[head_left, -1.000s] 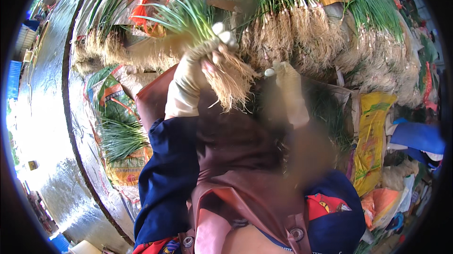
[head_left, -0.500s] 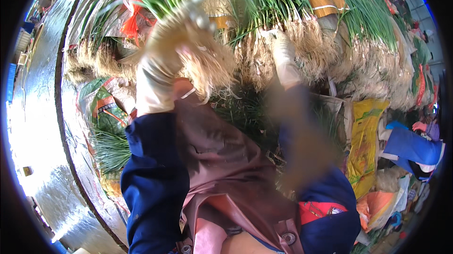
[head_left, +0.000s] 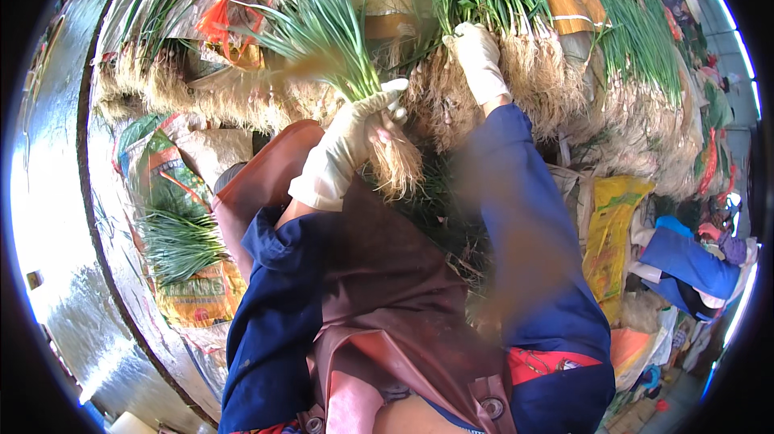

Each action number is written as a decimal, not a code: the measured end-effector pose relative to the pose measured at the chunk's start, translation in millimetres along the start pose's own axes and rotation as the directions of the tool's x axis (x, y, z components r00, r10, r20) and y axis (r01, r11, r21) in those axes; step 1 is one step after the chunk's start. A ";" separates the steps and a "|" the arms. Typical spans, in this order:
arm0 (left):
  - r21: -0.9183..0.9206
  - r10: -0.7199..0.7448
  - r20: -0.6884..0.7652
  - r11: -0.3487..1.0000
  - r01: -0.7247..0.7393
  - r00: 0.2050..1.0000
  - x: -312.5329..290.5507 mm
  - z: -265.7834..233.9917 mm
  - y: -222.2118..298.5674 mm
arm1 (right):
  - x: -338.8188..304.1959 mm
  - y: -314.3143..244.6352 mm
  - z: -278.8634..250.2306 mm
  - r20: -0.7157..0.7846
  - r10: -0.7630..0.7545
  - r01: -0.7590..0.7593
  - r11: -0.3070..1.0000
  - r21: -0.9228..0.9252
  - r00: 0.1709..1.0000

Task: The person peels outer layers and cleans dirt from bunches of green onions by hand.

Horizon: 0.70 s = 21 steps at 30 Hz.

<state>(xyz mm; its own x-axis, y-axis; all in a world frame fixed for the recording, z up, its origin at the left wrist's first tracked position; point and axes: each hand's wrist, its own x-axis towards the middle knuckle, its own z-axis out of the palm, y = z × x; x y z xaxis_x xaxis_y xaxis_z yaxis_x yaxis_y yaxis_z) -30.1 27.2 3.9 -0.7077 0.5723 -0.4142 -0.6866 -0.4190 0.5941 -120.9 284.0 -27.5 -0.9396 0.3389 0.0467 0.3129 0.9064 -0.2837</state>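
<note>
We had our gloved left hand (head_left: 348,134) wrapped around a spring-onion bunch (head_left: 355,59) (roots (head_left: 396,166) nearest us). Our right hand (head_left: 477,57) curled at the far onion pile (head_left: 528,43), its grip unclear.

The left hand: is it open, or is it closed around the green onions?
Closed. The left hand is wrapped around the green onions; in the picture, leaves come out above it and roots below.
</note>
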 end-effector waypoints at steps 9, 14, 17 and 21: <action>0.003 0.097 -0.044 0.995 -0.097 0.994 -2.0 -7.7 -12.3 | -1.1 3.0 -21.5 0.213 0.011 -0.198 0.412 0.889 0.977; -0.181 0.029 0.130 0.984 -0.005 0.991 13.3 -5.6 -23.0 | -13.9 22.9 -38.1 0.164 -0.139 -0.132 0.212 0.968 0.977; -0.100 0.069 -0.066 0.992 -0.075 0.995 11.6 -9.5 -26.6 | -53.8 -27.4 -46.1 0.398 -0.249 -0.365 0.166 0.916 0.883; -0.038 0.064 0.007 0.997 -0.064 0.998 25.5 -6.4 -34.4 | -75.9 -28.8 -24.7 0.364 -0.206 -0.369 0.016 0.929 0.908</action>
<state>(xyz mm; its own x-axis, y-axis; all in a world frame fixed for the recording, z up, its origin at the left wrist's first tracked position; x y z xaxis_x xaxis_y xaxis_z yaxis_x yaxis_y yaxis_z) -25.6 51.7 -31.5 -0.7490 0.5495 -0.3703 -0.6459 -0.4809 0.5929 -55.2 238.4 0.8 -0.9683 0.0290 -0.2480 0.2232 -0.3444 -0.9119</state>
